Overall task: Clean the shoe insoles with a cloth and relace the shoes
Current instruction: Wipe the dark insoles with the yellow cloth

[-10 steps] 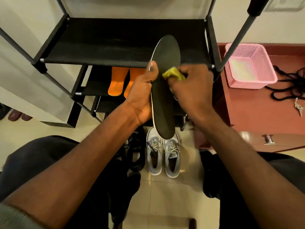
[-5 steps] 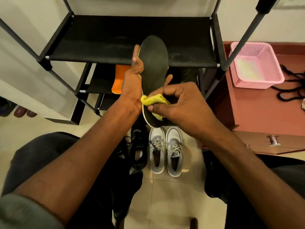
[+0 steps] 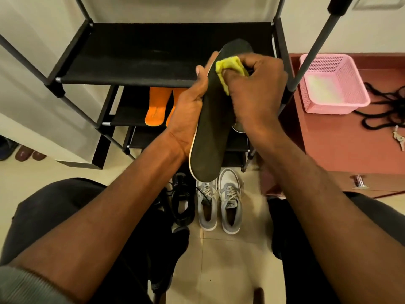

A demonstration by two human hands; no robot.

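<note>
The step in hand is the cleaning of an insole; relacing, by my judgement, is not yet begun, since a pair of black shoes [image 3: 183, 202] on the floor tiles looks unlaced and a tangle of black laces [image 3: 385, 110] lies on the red-brown cabinet top [image 3: 333, 139] at far right.

The left hand [image 3: 189, 115] grasps the long dark grey foam insole [image 3: 213, 132] along its left edge, thumb up by the toe end, holding it upright in front of the black fabric-shelved shoe rack [image 3: 131, 60]. The right hand [image 3: 256, 91] is clenched around a bunched yellow cloth [image 3: 228, 69], which presses on the insole's upper part near the toe.

The next move likely calls for a firm stroke down toward the heel while the left hand braces the insole from behind.

The insole looks matte with a pale rim along its left edge. No dirt can be made out on it.
</note>
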